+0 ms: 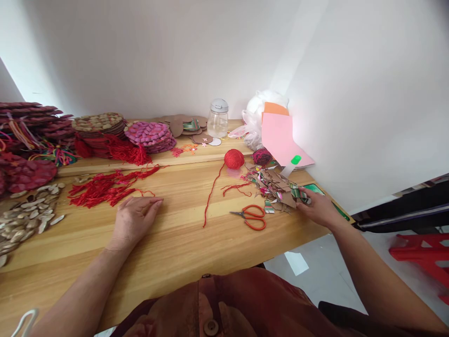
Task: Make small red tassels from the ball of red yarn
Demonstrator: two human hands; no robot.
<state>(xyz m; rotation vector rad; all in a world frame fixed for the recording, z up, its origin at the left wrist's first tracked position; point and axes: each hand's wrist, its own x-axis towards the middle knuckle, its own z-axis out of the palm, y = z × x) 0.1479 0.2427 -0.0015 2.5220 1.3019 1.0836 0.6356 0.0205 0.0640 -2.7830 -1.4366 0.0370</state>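
Head view. Left hand (135, 220) rests on the near left part of the wooden table (182, 252), fingers loosely bent together, thumb tip close to the index finger; cannot tell whether anything is between them. Red tassels (105, 189) lie just beyond it, to the left.

Right hand (317, 208) at the right end of the table, fingers curled at the right edge of a heap of cardboard scraps (275, 182); cannot tell if it grips any or only touches. Heap lies right of centre. Orange-handled scissors (244, 215) near side of heap, blades pointing left.

Far side of heap: red yarn ball (234, 159), loose end trailing near; dark purple yarn ball (261, 157) to its right. Pink sheet (278, 135) leans beyond. Lidded jar (218, 122) far centre. Pale shell-like pieces (33, 210) far left of the left hand.
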